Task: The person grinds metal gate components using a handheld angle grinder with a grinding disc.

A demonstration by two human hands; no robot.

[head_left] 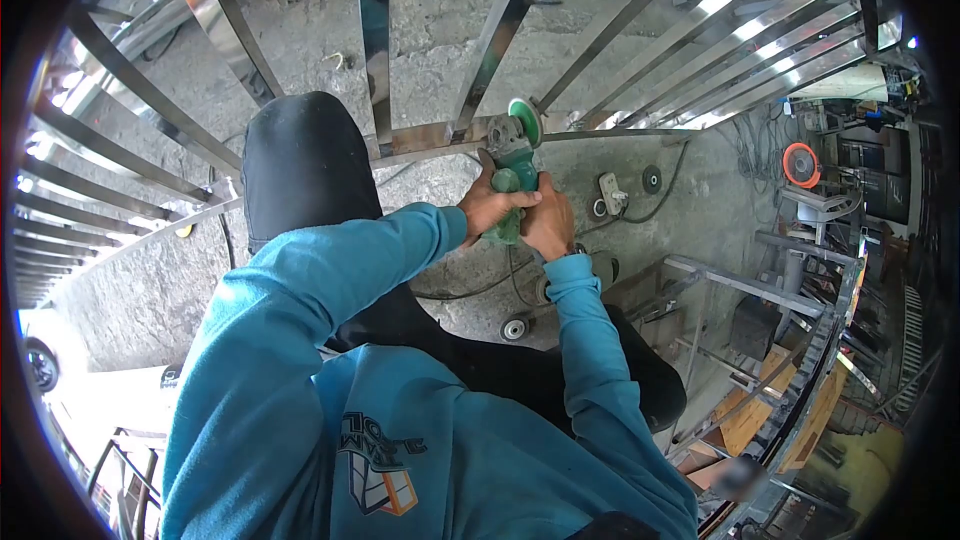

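Note:
My left hand and my right hand are both wrapped round a green angle grinder, out in front of my knees. Its green disc is at the far end, right at the lower rail of a shiny metal frame with many bars. The left hand grips the near side of the body, its thumb reaching across toward the right hand. Fingers of the right hand close round the other side, partly hidden behind the tool.
A white socket block with a plug and cable lies on the concrete floor, near a dark disc. Another round disc is by my leg. To the right are an orange ring-shaped item and a metal stand.

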